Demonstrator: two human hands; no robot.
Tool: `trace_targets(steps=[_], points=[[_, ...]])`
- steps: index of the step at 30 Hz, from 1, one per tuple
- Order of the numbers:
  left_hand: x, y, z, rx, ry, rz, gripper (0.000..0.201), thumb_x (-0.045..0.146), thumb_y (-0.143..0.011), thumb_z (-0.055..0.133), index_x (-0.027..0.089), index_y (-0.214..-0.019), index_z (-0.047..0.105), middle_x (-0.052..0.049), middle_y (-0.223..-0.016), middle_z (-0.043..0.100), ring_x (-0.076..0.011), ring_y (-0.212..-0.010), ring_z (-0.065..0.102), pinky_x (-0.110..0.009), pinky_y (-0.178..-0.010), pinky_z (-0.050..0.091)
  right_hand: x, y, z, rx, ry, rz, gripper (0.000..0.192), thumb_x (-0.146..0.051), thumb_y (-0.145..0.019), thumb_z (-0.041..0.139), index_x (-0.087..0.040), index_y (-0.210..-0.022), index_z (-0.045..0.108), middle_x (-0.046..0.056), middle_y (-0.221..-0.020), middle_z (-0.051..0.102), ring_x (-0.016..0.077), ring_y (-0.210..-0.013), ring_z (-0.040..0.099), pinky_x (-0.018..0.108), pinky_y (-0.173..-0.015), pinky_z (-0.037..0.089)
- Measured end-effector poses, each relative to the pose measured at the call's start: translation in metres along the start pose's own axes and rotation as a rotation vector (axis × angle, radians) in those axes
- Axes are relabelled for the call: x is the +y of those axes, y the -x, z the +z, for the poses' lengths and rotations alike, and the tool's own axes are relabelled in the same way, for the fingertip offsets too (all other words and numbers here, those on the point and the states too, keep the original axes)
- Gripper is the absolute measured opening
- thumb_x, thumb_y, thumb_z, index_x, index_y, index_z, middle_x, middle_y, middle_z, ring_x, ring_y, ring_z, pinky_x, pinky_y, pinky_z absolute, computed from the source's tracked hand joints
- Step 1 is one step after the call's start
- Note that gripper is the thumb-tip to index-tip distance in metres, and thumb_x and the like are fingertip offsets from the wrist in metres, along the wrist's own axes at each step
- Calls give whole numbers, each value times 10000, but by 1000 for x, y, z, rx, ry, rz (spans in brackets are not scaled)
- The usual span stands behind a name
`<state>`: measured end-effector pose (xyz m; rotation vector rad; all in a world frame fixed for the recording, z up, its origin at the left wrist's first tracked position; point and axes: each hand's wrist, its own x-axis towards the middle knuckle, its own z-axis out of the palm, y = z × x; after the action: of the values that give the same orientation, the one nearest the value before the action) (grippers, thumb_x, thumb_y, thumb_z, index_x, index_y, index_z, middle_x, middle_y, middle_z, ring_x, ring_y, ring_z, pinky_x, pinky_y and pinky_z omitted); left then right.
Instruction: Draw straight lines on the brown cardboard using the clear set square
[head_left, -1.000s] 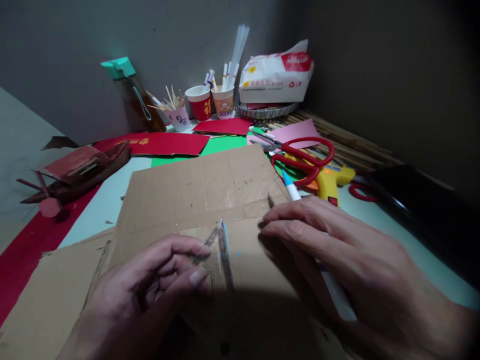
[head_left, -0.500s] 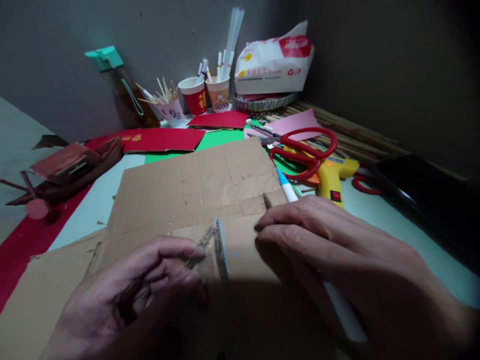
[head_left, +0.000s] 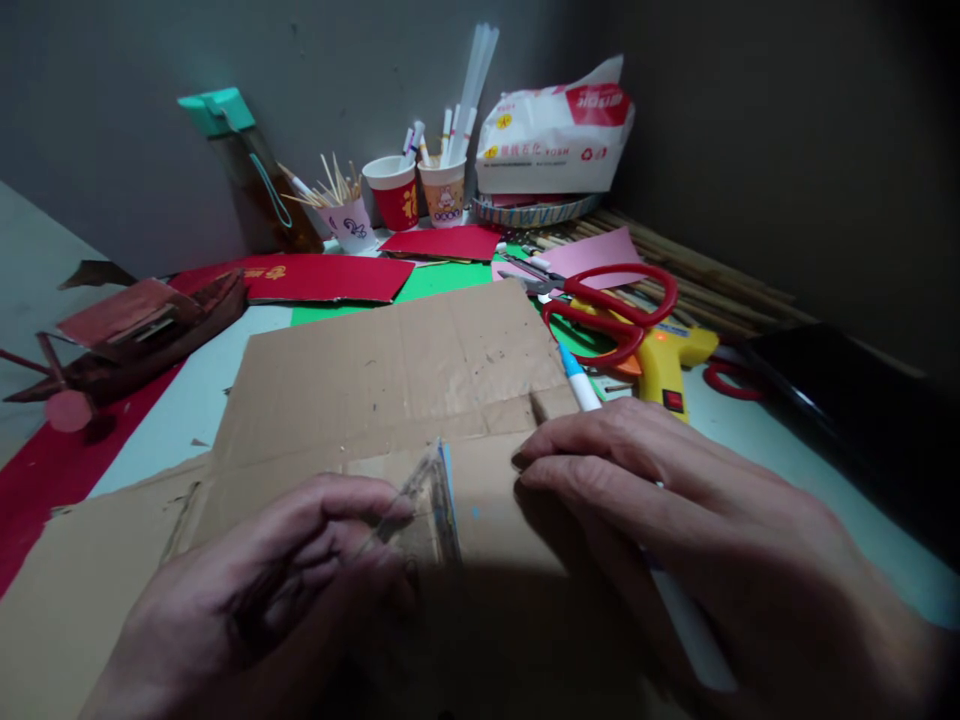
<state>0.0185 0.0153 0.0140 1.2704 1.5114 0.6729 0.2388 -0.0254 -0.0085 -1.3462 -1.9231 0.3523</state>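
My left hand (head_left: 300,570), fingers curled, pinches a clear set square (head_left: 441,500) against the brown cardboard (head_left: 390,360). A blue line runs along the set square's right edge, and a small blue mark lies just right of it. Held between the fingers of my right hand (head_left: 675,510) is a white marker pen (head_left: 694,625). Its blue end points away from me, towards the scissors. The thumb and fingertips of that hand rest at the cardboard piece right of the set square. Deep shadow covers the near part of the cardboard.
Red-handled scissors (head_left: 619,310) lie over a yellow glue gun (head_left: 671,370) at the right. Behind stand paper cups (head_left: 390,195) with sticks and markers, a bottle (head_left: 259,180) and a white bag (head_left: 555,145). A brown model boat (head_left: 157,325) sits left, a black object (head_left: 847,410) right.
The view has shifted slightly, so the background sits a little lower and further right. Both hands keep their grip and have barely moved over the cardboard.
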Motion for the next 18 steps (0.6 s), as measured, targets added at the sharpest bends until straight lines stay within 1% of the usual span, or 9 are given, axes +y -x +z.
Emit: trace_targets(steps=[5,8,10,14,18], points=[[1,0,2,-2,-29,0,170,418,-709,709,345,-860,677,100,-576,680,-85,-532,652,-93,-485,472,-1,1,-2,1,15,-45,245,-105,-869,575,-183,-1079,671,21,-1017,633,168,-872,551,315,-744,433],[1,1,4,7,2,-3,147,392,-717,706,348,-854,676,113,-562,670,-61,-494,630,-71,-465,451,-2,-1,-2,5,37,-22,266,-53,-860,547,-177,-1053,682,17,-999,640,159,-859,552,310,-729,428],[0,1,5,13,11,-2,142,402,-728,697,354,-860,677,117,-559,660,-54,-486,621,-68,-462,448,-2,-2,-2,7,44,-33,268,-44,-856,543,-175,-1045,681,19,-994,645,162,-863,554,314,-741,430],[-5,-1,1,-12,-68,44,184,477,-743,698,344,-869,691,100,-557,671,-61,-507,627,-64,-483,458,-2,-2,-3,-3,42,-43,265,-46,-849,540,-165,-1047,669,32,-1004,646,171,-880,563,316,-758,441],[-8,-4,-3,-30,-124,60,239,539,-751,694,359,-908,697,105,-581,692,-51,-533,634,-45,-510,450,0,-2,-3,5,48,-49,226,-52,-857,526,-182,-991,655,26,-1008,651,176,-900,571,323,-762,435]])
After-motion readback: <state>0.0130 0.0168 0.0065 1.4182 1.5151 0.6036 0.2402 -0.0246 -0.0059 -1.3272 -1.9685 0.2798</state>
